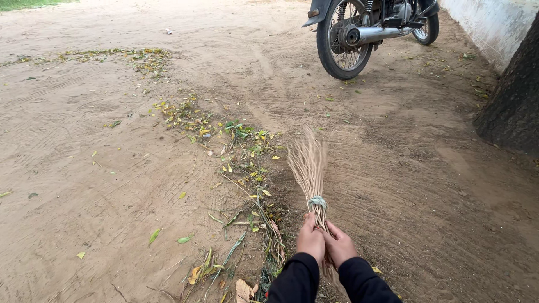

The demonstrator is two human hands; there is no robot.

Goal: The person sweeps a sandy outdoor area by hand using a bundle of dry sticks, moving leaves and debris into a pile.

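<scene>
Left hand (310, 238) closed around the lower end of a twig broom (309, 168), fingers wrapped tight. Right hand (338, 244) closed on the same bundle, pressed against the left. Both sleeves dark.

Broom: pale dry twigs, bound by a greenish cord (317, 201) just above the hands, tips fanning out toward 12 o'clock over the sandy ground (426, 191).

Line of swept leaves (241, 163) runs from 7 to 10 o'clock of the broom. Motorcycle (365, 33) parked at 1 o'clock, well apart. Tree trunk (514, 106) at 3 o'clock.
</scene>
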